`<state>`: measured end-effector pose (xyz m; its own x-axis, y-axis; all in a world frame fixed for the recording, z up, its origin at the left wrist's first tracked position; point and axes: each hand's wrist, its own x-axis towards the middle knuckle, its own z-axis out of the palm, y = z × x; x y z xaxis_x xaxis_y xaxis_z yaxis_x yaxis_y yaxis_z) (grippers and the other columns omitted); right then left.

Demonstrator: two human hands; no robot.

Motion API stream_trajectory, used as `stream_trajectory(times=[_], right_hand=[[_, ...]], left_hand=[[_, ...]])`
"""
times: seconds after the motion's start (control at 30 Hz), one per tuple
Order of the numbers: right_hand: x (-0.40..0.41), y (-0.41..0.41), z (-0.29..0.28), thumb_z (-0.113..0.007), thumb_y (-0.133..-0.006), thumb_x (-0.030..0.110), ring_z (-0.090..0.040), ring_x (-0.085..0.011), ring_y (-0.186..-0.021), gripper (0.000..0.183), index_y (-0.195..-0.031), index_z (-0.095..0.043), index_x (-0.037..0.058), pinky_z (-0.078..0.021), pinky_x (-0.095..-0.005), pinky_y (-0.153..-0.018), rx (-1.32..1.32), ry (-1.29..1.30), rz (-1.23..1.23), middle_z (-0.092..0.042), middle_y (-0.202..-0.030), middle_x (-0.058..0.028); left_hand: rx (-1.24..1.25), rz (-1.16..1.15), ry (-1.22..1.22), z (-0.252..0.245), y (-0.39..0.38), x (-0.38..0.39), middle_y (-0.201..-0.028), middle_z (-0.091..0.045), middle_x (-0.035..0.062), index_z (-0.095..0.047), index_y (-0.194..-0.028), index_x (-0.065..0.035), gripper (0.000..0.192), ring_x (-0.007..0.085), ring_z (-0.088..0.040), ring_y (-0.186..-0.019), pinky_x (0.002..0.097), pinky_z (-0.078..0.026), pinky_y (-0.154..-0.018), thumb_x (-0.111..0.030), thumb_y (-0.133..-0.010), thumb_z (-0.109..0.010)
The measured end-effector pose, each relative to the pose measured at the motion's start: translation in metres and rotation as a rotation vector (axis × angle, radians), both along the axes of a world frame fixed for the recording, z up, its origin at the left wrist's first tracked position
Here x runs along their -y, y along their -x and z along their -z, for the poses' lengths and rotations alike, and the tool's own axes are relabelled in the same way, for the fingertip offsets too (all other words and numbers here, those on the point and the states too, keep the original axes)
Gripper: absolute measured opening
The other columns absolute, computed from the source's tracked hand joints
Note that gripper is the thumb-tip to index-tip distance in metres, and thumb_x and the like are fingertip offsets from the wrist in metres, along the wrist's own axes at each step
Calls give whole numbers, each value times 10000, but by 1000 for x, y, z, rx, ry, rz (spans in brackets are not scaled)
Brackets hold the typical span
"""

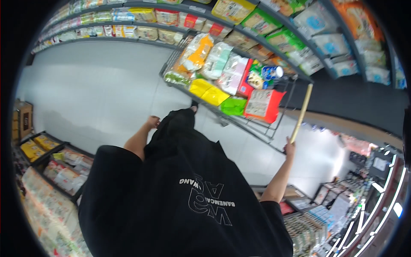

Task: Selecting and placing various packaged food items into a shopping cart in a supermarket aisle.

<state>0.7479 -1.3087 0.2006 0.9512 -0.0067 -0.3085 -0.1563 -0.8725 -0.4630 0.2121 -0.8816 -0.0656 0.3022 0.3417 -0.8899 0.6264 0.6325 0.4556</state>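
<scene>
My right hand (290, 147) is closed around the near end of the pale yellow handle (301, 114) of a wire shopping cart (250, 127). My left hand (154, 122) hangs beside my black clothing, its fingers partly curled; whether they touch one another is too small to tell. The cart holds an orange-and-white bag (197, 53), a pale green-and-white bag (216, 61), a pink-and-white bag (233, 74) and a red box (246, 78). Also in it are a blue canister with a white lid (272, 73), a yellow packet (208, 92), a green packet (233, 106) and a red-edged packet (261, 104).
Shelves (135, 23) of packaged food curve along the far side, close to the cart. Behind me at left stand black bins (65, 170) of packets. More displays (300, 205) lie at lower right. Pale floor (93, 83) extends left of the cart.
</scene>
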Motion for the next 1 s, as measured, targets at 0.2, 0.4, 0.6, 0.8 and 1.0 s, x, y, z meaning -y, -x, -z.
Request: stream_trajectory(times=[0.2, 0.4, 0.6, 0.8, 1.0], right_hand=[[-28, 30, -29, -613, -726, 379, -423, -105, -342, 384, -665, -453, 35, -354, -238, -323, -79, -57, 69, -382, -454, 2], [-30, 41, -32, -614, -729, 344, -450, -133, -336, 389, -600, -434, 25, -380, -260, -323, -178, -42, 94, -397, -439, -14], [-61, 83, -21, -541, -695, 432, -583, -333, -760, 468, -851, -592, -6, -455, -422, -688, 80, 550, 225, -601, -809, -185], [-86, 110, -49, -485, -717, 484, -580, -353, -727, 487, -779, -587, 12, -458, -445, -645, 224, 678, 280, -600, -743, -180], [-90, 96, -59, -471, -712, 552, -572, -364, -759, 569, -804, -591, 2, -443, -447, -679, 191, 630, 293, -598, -768, -194]], left_hand=[[-316, 168, 184, -51, 60, 39, -751, -600, 109, -590, -821, -18, 187, 190, -569, -633, 332, -464, -538, -169, -779, -489], [-210, -106, 105, -48, 22, -53, -830, -603, 97, -538, -1006, -69, 271, 174, -583, -663, 292, -457, -527, -194, -782, -452], [-60, -92, -497, -32, -94, -151, -674, -530, 56, -501, -977, -22, 308, 152, -544, -605, 281, -441, -512, -261, -785, -484], [-37, -541, -277, -42, -167, -199, -765, -549, 71, -526, -944, -8, 316, 145, -535, -642, 255, -453, -532, -266, -763, -529], [-85, -428, -123, -35, -163, -208, -782, -551, 81, -539, -903, -1, 308, 159, -548, -687, 254, -480, -578, -244, -718, -585]])
